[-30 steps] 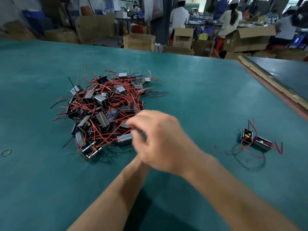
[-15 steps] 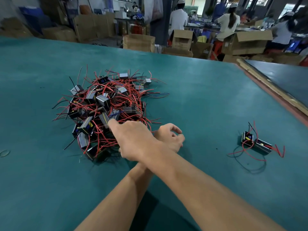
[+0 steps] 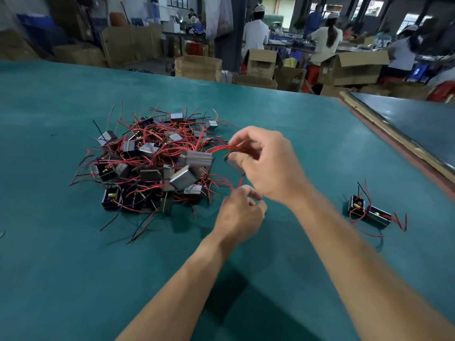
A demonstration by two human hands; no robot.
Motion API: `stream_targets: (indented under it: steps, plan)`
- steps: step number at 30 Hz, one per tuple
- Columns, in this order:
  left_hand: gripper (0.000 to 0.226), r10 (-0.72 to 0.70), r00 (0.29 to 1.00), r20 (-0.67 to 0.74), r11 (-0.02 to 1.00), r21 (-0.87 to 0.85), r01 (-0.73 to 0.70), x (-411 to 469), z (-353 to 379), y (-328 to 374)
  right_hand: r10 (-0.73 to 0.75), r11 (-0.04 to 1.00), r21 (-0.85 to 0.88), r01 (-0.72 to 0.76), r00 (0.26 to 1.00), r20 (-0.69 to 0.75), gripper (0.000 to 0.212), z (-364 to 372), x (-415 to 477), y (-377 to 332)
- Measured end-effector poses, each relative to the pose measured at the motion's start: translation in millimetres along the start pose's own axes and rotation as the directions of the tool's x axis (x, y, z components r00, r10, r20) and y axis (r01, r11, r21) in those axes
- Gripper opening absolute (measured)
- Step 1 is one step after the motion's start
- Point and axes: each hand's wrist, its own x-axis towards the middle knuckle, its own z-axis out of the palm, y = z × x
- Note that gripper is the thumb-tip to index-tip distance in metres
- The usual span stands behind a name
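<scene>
A tangled pile of small black box modules with red and black wires lies on the green table, left of centre. My right hand is raised just right of the pile and pinches one dark module with its bundle of red wires; most of the module is hidden under my fingers. My left hand sits below it with fingers curled, and it seems to pinch a red wire that hangs down from that module. Two separate modules with red wires lie together at the right.
A raised wooden strip borders the table on the right, with a dark table beyond it. Cardboard boxes and several people at work stand past the far edge. A small ring lies at the left edge.
My right hand has moved from the near side of the pile up and to the right, lifting a module by its red wires. My left hand has shifted slightly, staying under it.
</scene>
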Motion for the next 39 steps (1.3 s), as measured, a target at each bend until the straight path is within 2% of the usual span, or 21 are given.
stream_targets:
  steps: [1, 3, 5, 8, 10, 11, 13, 17, 19, 22, 26, 30, 34, 36, 39]
  plan:
    - [0.003, 0.011, 1.000, 0.001, 1.000, -0.012, -0.011, -2, 0, 3, 0.018, 0.999, 0.027, -0.017, 0.999, -0.035, 0.015, -5, 0, 5]
    - [0.016, 0.030, 0.999, -0.013, 0.997, -0.077, -0.031, -1, 1, 5, 0.061, 0.997, 0.062, -0.054, 0.991, -0.117, 0.020, -11, 1, 17]
    - [0.023, -0.010, 0.999, -0.051, 0.957, -0.290, -0.006, 0, -2, 10, 0.124, 0.990, 0.083, -0.111, 0.975, -0.184, 0.023, -14, 0, 29]
    - [0.027, -0.052, 0.998, -0.017, 0.800, -0.599, 0.031, 0, -9, 21, 0.225, 0.970, 0.144, -0.196, 0.948, -0.224, 0.021, -14, -5, 46]
    - [0.032, -0.046, 0.998, 0.049, 0.643, -0.763, 0.067, -4, -13, 22, 0.263, 0.960, 0.160, -0.230, 0.938, -0.227, 0.019, -12, -12, 54]
    - [0.029, -0.045, 0.996, 0.071, 0.585, -0.806, 0.084, -5, -14, 21, 0.277, 0.955, 0.174, -0.240, 0.932, -0.232, 0.019, -13, -15, 57]
    - [0.017, -0.075, 0.993, 0.087, 0.556, -0.823, 0.114, -7, -17, 21, 0.298, 0.945, 0.213, -0.249, 0.924, -0.239, 0.020, -18, -21, 61]
    - [0.034, -0.235, 0.972, -0.014, 0.573, -0.810, 0.127, 2, -21, 19, 0.270, 0.939, 0.265, -0.220, 0.948, -0.169, 0.024, -28, -37, 67]
    - [0.035, -0.276, 0.956, -0.098, 0.607, -0.789, 0.094, 5, -22, 15, 0.250, 0.938, 0.279, -0.208, 0.960, -0.125, 0.023, -30, -46, 68]
    - [0.029, -0.306, 0.933, -0.190, 0.611, -0.791, 0.039, 8, -24, 13, 0.243, 0.952, 0.210, -0.224, 0.967, -0.072, 0.015, -36, -53, 73]
    - [0.021, -0.251, 0.921, -0.298, 0.613, -0.785, -0.087, 12, -30, 11, 0.233, 0.969, 0.134, -0.207, 0.947, -0.221, 0.016, -48, -54, 81]
    - [0.006, -0.225, 0.899, -0.375, 0.646, -0.748, -0.150, 14, -32, 8, 0.226, 0.971, 0.159, -0.176, 0.888, -0.401, 0.019, -60, -51, 89]
    - [0.015, -0.224, 0.896, -0.383, 0.645, -0.748, -0.158, 18, -34, 7, 0.218, 0.973, 0.172, -0.153, 0.848, -0.482, 0.024, -68, -49, 92]
    - [0.020, -0.226, 0.903, -0.366, 0.702, -0.704, -0.110, 18, -33, 6, 0.216, 0.973, 0.184, -0.143, 0.848, -0.483, 0.023, -65, -49, 91]
    - [0.025, -0.188, 0.921, -0.341, 0.838, -0.545, -0.031, 16, -31, 2, 0.192, 0.976, 0.179, -0.121, 0.865, -0.463, 0.014, -62, -48, 91]
